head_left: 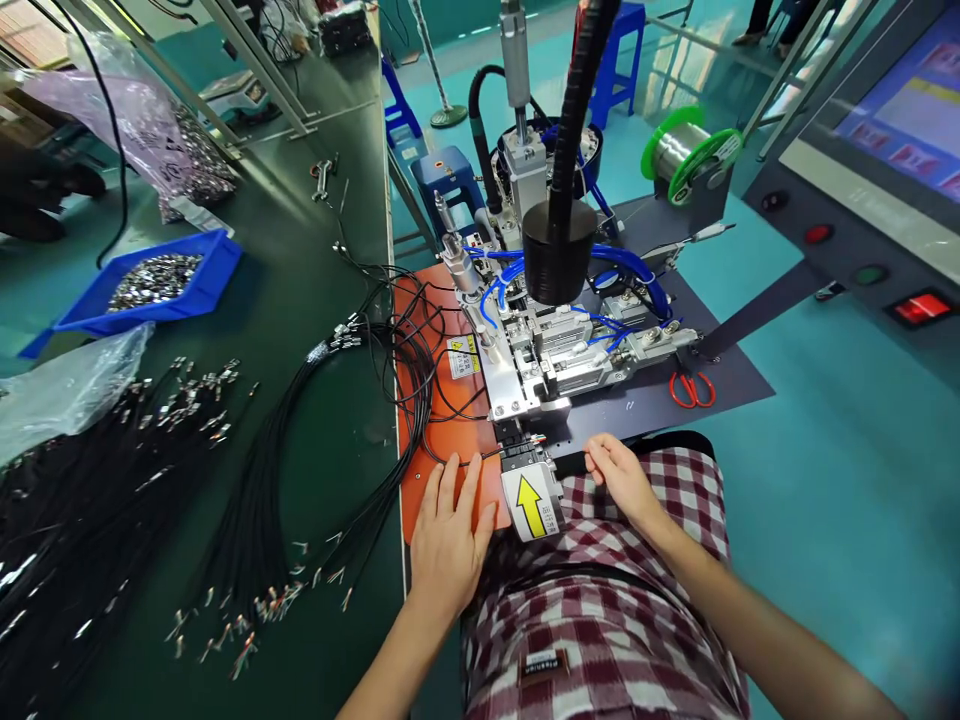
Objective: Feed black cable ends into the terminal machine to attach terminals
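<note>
My left hand (448, 540) lies with fingers stretched out on the orange plate (414, 505), beside several black cables (418, 400). My right hand (621, 478) is closed, thumb and fingers pressed together, just right of the machine's front; what it pinches, if anything, is hidden. Between the hands sits a black clamp fixture (523, 457) with a cable end in it, small coloured wires showing. In front of it is a white cover (531, 502) with a yellow arrow. Behind stands the metal wire-processing machine (574, 360) with blue air hoses.
Cable bundles (259, 480) and a blue tray (217, 265) of small metal parts lie on the dark green table at left. Red-handled scissors (691, 388) rest on the machine's base. A green wire spool (686, 155) and a control panel (870, 180) stand at right.
</note>
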Available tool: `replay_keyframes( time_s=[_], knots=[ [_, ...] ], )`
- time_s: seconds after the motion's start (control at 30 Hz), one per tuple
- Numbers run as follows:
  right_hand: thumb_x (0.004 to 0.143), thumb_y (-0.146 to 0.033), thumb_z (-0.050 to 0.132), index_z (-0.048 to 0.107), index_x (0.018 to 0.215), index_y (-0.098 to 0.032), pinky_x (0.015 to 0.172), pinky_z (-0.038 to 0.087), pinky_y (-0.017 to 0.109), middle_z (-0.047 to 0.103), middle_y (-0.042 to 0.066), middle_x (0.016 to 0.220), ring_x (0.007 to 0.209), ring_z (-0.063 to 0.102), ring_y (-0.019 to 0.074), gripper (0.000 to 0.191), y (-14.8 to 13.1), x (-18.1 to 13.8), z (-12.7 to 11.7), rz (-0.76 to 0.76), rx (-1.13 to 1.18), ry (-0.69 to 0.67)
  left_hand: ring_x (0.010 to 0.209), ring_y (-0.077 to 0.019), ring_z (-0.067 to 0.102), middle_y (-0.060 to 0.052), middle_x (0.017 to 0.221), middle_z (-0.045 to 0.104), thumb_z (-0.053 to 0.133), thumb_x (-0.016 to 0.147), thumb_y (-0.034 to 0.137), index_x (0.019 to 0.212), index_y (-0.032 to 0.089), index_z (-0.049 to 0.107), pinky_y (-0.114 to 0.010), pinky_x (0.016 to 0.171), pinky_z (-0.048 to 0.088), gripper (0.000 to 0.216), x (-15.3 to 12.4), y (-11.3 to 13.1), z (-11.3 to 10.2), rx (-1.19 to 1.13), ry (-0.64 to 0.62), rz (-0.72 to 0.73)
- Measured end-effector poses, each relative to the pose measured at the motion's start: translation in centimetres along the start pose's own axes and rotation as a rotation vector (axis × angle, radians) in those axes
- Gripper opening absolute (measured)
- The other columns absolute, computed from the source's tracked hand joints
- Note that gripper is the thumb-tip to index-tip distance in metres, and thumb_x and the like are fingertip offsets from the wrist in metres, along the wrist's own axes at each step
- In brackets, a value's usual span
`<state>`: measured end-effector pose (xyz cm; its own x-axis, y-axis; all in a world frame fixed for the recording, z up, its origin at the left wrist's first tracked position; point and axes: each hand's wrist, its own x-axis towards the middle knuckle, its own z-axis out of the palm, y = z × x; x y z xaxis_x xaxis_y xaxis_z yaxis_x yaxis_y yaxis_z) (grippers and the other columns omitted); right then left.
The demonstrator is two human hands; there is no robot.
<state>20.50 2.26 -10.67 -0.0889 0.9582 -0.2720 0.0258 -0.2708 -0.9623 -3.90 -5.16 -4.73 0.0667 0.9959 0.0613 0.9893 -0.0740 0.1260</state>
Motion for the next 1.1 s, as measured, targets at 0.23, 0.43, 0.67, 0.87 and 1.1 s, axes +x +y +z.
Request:
replay_keyframes(
  time_s=[0.23, 0.43, 0.67, 0.87, 1.1],
  knots=[
    [0.084, -0.054, 0.056, 0.053, 0.075, -0.019, 0.049, 0.033, 0.026, 0.050, -0.002, 0.063, 0.049, 0.042, 0.0101, 0.037, 1.0, -1.2, -0.8, 0.045, 0.033, 0.009, 0.136, -0.0318, 0.031, -0.012, 0.148, 0.036, 0.046, 0.093, 0.031, 0.146, 0.022, 0.032, -0.051, 0.107, 0.037, 0.055, -0.1, 0.0, 0.5, -0.002, 0.045, 0.004],
    [0.081, -0.060, 0.056, 0.050, 0.071, -0.020, 0.049, 0.033, 0.028, 0.049, -0.002, 0.062, 0.050, 0.041, 0.0120, 0.041, 1.4, -0.8, -0.8, 0.053, 0.018, 0.018, 0.135, -0.0317, 0.032, -0.012, 0.147, 0.037, 0.047, 0.092, 0.030, 0.146, 0.023, 0.032, -0.051, 0.106, 0.039, 0.056, 0.0, -0.2, 0.8, -0.005, 0.077, 0.020],
    [0.084, -0.058, 0.053, 0.049, 0.073, -0.020, 0.051, 0.030, 0.028, 0.047, -0.003, 0.063, 0.050, 0.039, 0.0118, 0.040, 1.6, -0.7, -0.9, 0.075, -0.013, -0.018, 0.135, -0.0308, 0.033, -0.010, 0.147, 0.038, 0.047, 0.092, 0.033, 0.145, 0.024, 0.033, -0.048, 0.104, 0.041, 0.056, -0.2, -0.2, 0.6, 0.004, 0.054, 0.007],
    [0.083, -0.057, 0.055, 0.052, 0.075, -0.020, 0.049, 0.030, 0.027, 0.046, -0.003, 0.062, 0.049, 0.039, 0.0118, 0.038, 1.7, -1.2, -1.2, 0.085, 0.008, -0.007, 0.139, -0.0310, 0.027, -0.011, 0.151, 0.034, 0.040, 0.094, 0.038, 0.146, 0.019, 0.032, -0.049, 0.107, 0.037, 0.055, 3.2, -1.2, 0.4, -0.038, 0.011, -0.007],
    [0.081, -0.058, 0.057, 0.054, 0.074, -0.019, 0.047, 0.033, 0.025, 0.047, -0.003, 0.061, 0.049, 0.040, 0.0111, 0.039, 1.1, -1.8, -1.6, 0.063, -0.049, 0.001, 0.135, -0.0241, 0.037, -0.011, 0.147, 0.039, 0.039, 0.095, 0.031, 0.141, 0.018, 0.038, -0.039, 0.106, 0.040, 0.048, 6.8, -3.6, -0.6, -0.063, 0.099, 0.157]
  ],
)
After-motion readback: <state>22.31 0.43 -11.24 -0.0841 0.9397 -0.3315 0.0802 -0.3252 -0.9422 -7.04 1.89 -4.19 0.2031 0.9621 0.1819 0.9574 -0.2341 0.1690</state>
